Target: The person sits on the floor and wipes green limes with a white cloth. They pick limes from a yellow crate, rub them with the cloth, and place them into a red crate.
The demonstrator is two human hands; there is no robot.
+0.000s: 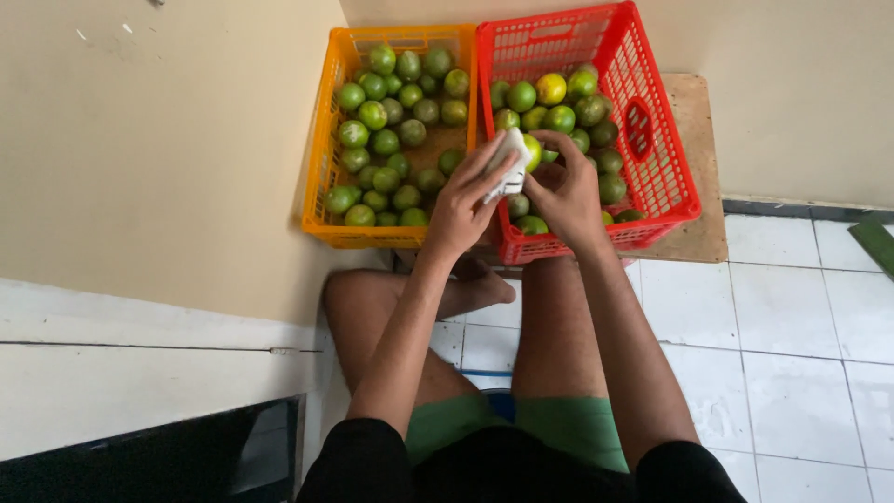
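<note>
two hands wiping a lime over the crates

head view: left hand (463, 203) presses a white cloth (507, 164) with fingers closed around it against a green lime (532, 151); right hand (565, 191) grips that lime, fingers curled on it, above the red crate (667, 140); orange crate (321, 149) of limes just beside it, both on a wooden board (700, 168); white tiled floor (801, 326).

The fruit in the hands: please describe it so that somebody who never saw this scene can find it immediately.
Two crates stand against the wall, an orange crate on the left and a red crate on the right. Above the red crate's near left corner, the left hand presses a white cloth on a yellow-green fruit that the right hand grips. It alone is lifted and half covered.
</note>
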